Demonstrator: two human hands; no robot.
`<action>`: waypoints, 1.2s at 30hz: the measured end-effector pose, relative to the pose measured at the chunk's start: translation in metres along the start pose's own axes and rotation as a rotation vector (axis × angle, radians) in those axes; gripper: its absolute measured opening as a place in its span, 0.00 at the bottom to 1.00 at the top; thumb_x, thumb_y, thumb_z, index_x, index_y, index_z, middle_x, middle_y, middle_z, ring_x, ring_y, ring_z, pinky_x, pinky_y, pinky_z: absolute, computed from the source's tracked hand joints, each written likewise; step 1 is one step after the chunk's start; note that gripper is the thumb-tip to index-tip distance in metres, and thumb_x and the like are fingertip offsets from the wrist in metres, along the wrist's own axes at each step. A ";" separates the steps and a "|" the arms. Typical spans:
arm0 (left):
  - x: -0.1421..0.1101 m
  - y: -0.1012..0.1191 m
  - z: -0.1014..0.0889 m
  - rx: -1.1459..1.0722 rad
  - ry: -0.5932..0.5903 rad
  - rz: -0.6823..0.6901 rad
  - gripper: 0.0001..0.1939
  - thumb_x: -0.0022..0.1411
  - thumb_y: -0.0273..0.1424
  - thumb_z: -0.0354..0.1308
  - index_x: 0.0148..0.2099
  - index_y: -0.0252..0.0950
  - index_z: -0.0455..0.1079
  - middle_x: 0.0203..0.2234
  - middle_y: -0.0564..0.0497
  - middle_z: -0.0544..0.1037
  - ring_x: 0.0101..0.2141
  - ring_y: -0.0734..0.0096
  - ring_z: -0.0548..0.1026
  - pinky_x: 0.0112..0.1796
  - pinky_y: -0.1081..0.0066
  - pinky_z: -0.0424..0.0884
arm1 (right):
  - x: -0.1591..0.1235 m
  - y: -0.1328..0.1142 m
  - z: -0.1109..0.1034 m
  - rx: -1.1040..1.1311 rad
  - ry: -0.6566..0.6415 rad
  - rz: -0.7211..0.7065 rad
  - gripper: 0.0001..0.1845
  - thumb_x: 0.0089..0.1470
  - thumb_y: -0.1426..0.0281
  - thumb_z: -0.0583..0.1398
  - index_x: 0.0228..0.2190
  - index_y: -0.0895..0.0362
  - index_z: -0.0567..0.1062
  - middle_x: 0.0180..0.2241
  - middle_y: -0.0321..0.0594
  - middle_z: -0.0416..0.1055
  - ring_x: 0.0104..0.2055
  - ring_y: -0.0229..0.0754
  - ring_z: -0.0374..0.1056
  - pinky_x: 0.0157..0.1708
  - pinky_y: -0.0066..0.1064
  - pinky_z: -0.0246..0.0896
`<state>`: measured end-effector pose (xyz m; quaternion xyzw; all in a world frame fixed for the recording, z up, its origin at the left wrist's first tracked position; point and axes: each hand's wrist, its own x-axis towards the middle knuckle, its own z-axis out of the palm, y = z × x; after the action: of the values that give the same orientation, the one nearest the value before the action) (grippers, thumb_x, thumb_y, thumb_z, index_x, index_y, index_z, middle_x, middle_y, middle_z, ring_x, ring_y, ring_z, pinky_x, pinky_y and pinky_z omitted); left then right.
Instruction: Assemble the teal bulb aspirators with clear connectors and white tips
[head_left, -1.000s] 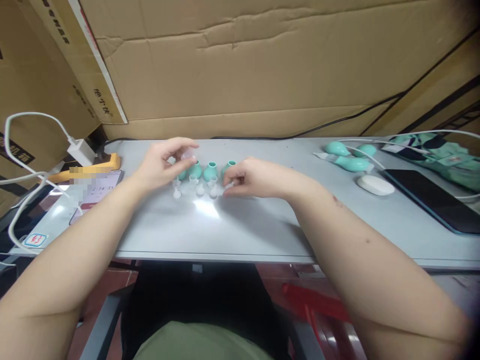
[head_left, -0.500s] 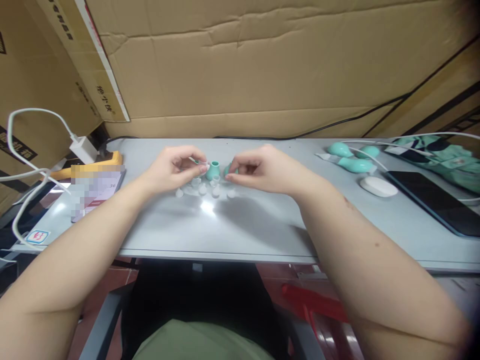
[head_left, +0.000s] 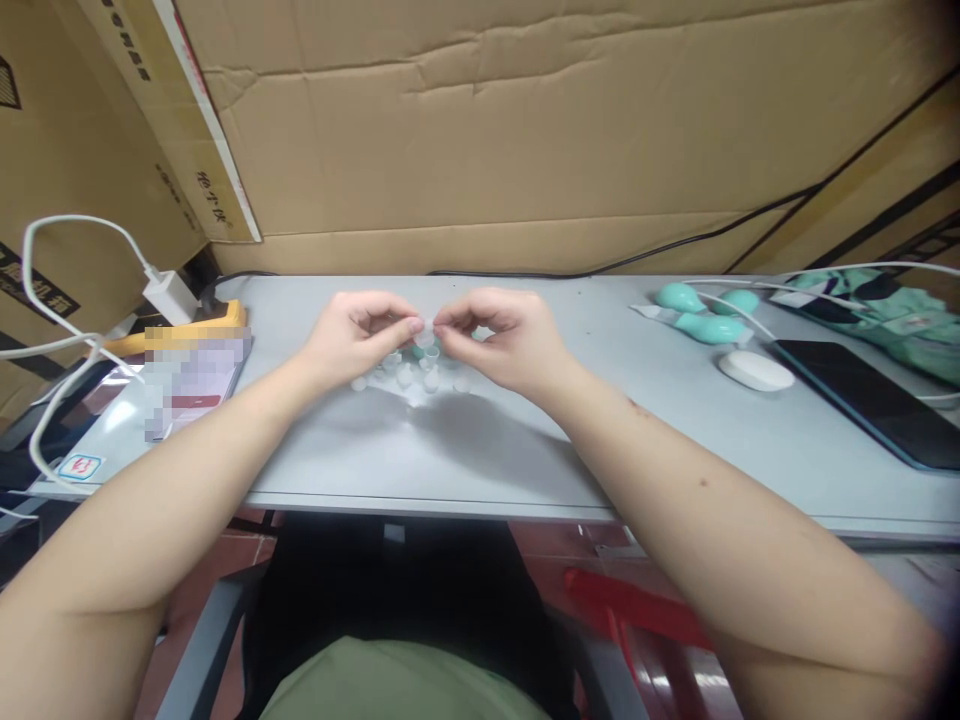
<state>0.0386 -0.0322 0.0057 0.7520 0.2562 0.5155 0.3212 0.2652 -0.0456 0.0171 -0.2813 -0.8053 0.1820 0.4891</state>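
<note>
Between my fingertips is a small translucent white plastic piece (head_left: 425, 337), perhaps a cap or plug; its exact kind is too small to tell. My left hand (head_left: 356, 338) pinches it from the left, thumb against forefinger. From the other side my right hand (head_left: 504, 335) closes thumb and fingers on it too. Several small white plastic pieces (head_left: 405, 378) lie on the table just below the hands. Behind the fingers, a bit of teal (head_left: 409, 353) from small bottle-like parts shows, mostly hidden.
The grey table (head_left: 315, 450) meets a cardboard wall (head_left: 525, 140). On the right are teal bulb-shaped items (head_left: 712, 328), a white oval case (head_left: 756, 370), a dark phone (head_left: 870, 400) and a green patterned bag (head_left: 885, 325). White cables (head_left: 34, 300) and a charger (head_left: 171, 297) occupy the left.
My right hand has moved left, away from a teal part, to meet my left hand at the white piece. The hands now cover most of the teal bottle between them.
</note>
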 end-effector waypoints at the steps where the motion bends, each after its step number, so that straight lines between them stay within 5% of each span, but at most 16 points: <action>1: 0.000 0.000 0.000 0.005 -0.004 -0.013 0.17 0.64 0.44 0.75 0.37 0.33 0.85 0.28 0.47 0.86 0.28 0.71 0.84 0.31 0.75 0.79 | 0.000 0.000 0.000 0.001 -0.003 0.011 0.04 0.56 0.70 0.65 0.29 0.56 0.81 0.29 0.38 0.80 0.29 0.37 0.71 0.32 0.31 0.67; 5: 0.000 0.002 0.000 0.019 -0.011 -0.064 0.19 0.61 0.47 0.76 0.36 0.33 0.85 0.27 0.47 0.86 0.28 0.70 0.83 0.30 0.74 0.79 | -0.001 -0.001 0.002 0.003 -0.012 0.050 0.05 0.54 0.71 0.63 0.28 0.56 0.80 0.27 0.37 0.77 0.28 0.36 0.68 0.31 0.31 0.64; 14: -0.001 0.010 0.002 0.044 0.032 -0.119 0.10 0.64 0.36 0.73 0.35 0.34 0.85 0.26 0.48 0.86 0.27 0.71 0.83 0.30 0.76 0.79 | -0.005 0.000 0.006 0.002 -0.034 0.102 0.06 0.62 0.68 0.62 0.32 0.55 0.77 0.23 0.31 0.63 0.27 0.35 0.57 0.32 0.32 0.56; 19: -0.001 0.013 0.003 0.005 0.047 -0.193 0.12 0.59 0.38 0.77 0.36 0.33 0.85 0.27 0.48 0.86 0.27 0.71 0.84 0.31 0.75 0.81 | -0.006 0.002 0.006 -0.031 -0.080 0.008 0.06 0.65 0.69 0.59 0.34 0.54 0.73 0.25 0.30 0.59 0.28 0.36 0.56 0.32 0.32 0.54; 36: 0.000 0.010 0.005 -0.062 -0.009 -0.225 0.24 0.59 0.50 0.78 0.37 0.33 0.83 0.28 0.46 0.86 0.28 0.70 0.84 0.32 0.72 0.82 | 0.000 -0.004 -0.001 -0.180 -0.256 0.125 0.05 0.63 0.71 0.55 0.34 0.51 0.63 0.27 0.33 0.65 0.28 0.39 0.57 0.29 0.32 0.52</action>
<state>0.0436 -0.0400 0.0116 0.7106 0.3215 0.4804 0.4011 0.2646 -0.0484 0.0196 -0.3482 -0.8550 0.1735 0.3429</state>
